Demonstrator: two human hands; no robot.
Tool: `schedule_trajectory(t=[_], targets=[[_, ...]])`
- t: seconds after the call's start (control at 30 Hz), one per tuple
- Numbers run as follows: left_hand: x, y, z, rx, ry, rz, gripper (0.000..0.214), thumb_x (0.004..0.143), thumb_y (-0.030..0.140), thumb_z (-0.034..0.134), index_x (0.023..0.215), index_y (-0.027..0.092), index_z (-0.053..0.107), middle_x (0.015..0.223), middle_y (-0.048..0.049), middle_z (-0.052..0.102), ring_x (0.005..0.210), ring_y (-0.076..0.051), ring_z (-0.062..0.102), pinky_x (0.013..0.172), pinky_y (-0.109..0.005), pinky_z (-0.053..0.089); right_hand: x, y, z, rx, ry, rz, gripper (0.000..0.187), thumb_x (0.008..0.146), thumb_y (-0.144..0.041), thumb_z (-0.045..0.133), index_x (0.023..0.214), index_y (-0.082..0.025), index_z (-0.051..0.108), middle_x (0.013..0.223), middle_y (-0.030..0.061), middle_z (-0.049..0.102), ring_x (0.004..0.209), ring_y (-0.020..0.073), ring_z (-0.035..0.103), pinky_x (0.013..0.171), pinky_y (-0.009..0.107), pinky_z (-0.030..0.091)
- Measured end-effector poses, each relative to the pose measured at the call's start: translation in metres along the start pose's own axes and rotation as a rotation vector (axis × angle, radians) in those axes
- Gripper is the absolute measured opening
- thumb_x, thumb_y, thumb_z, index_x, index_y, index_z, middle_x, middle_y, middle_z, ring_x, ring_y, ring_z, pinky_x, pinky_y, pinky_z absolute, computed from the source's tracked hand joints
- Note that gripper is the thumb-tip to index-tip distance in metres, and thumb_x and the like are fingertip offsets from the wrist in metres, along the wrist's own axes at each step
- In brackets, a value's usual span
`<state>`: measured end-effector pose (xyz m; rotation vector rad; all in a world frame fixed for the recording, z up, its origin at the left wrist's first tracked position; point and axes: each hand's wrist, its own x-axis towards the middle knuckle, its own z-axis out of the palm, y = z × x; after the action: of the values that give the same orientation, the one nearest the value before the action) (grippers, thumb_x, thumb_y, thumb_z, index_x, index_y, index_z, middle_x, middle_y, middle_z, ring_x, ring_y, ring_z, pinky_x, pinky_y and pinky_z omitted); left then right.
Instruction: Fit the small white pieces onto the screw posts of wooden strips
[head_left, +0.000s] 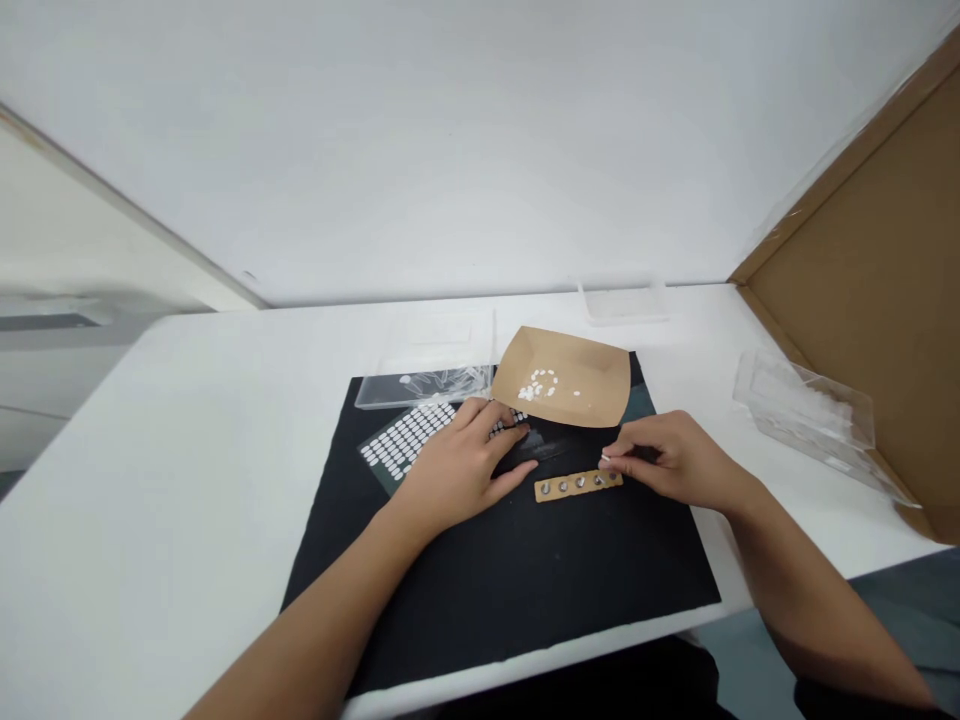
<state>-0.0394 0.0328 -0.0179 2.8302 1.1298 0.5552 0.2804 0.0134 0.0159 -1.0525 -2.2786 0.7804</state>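
My right hand (667, 455) is closed in a pinch on a small white piece (604, 458), just above the right end of a tan strip (555, 490). Several small round metal parts sit in a row along that strip. With its fingers apart, my left hand (466, 460) rests on the black mat (480, 580), partly covering a sheet of white oval pieces (409, 442). Its fingertips are near the lower left of a brown paper tray (600, 395), which holds several loose white pieces (540, 383).
Behind the left hand, a clear plastic box (375, 390) contains thin clear pieces. Another clear container (626, 304) stands by the wall, and a clear case (810, 405) lies at the right. A cardboard panel (870, 270) borders the white table (187, 450) on the right.
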Motion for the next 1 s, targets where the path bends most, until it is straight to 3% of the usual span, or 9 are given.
schedule_trajectory(t=[0.1, 0.4, 0.63, 0.77, 1.0], targets=[[0.0, 0.0, 0.0, -0.013, -0.001, 0.032, 0.036, 0.103, 0.043, 0.068, 0.123, 0.015, 0.077, 0.117, -0.0158, 0.068, 0.113, -0.034, 0.061, 0.095, -0.05, 0.062, -0.001, 0.005, -0.006, 0.038, -0.113, -0.011, 0.013, 0.102, -0.032, 0.074, 0.094, -0.023, 0.077, 0.089, 0.0004, 0.076, 0.079, 0.0143, 0.071, 0.07, 0.025, 0.052], [-0.001, -0.002, 0.004, 0.002, 0.026, 0.085, 0.025, 0.106, 0.034, 0.064, 0.115, 0.016, 0.079, 0.107, -0.0131, 0.071, 0.104, -0.03, 0.061, 0.087, -0.044, 0.061, -0.004, 0.012, -0.02, 0.101, -0.266, 0.097, 0.009, 0.099, -0.031, 0.077, 0.094, -0.023, 0.079, 0.087, 0.0, 0.07, 0.072, 0.013, 0.065, 0.064, 0.025, 0.051], [0.001, 0.004, -0.005, -0.142, 0.037, 0.137, 0.033, 0.108, 0.032, 0.056, 0.127, 0.013, 0.075, 0.108, -0.0145, 0.073, 0.105, -0.03, 0.062, 0.093, -0.046, 0.059, -0.005, 0.011, -0.016, 0.062, -0.274, 0.167, 0.007, 0.096, -0.023, 0.075, 0.089, -0.022, 0.074, 0.078, -0.0021, 0.073, 0.066, 0.013, 0.066, 0.06, 0.024, 0.048], [0.001, 0.013, -0.007, -0.264, 0.0, 0.21, 0.033, 0.103, 0.039, 0.066, 0.126, 0.017, 0.076, 0.109, -0.0132, 0.073, 0.105, -0.029, 0.064, 0.095, -0.045, 0.059, -0.005, 0.012, -0.011, 0.073, -0.267, 0.194, 0.008, 0.096, -0.023, 0.074, 0.088, -0.021, 0.073, 0.077, -0.0023, 0.074, 0.064, 0.0128, 0.066, 0.058, 0.023, 0.047], [0.0, 0.018, 0.0, -0.23, -0.02, 0.24, 0.03, 0.102, 0.038, 0.069, 0.121, 0.015, 0.075, 0.107, -0.0125, 0.073, 0.103, -0.028, 0.064, 0.087, -0.04, 0.059, -0.004, 0.014, -0.007, -0.014, -0.293, 0.16, 0.008, 0.096, -0.024, 0.077, 0.089, -0.022, 0.074, 0.087, -0.0003, 0.072, 0.075, 0.015, 0.066, 0.067, 0.026, 0.048]])
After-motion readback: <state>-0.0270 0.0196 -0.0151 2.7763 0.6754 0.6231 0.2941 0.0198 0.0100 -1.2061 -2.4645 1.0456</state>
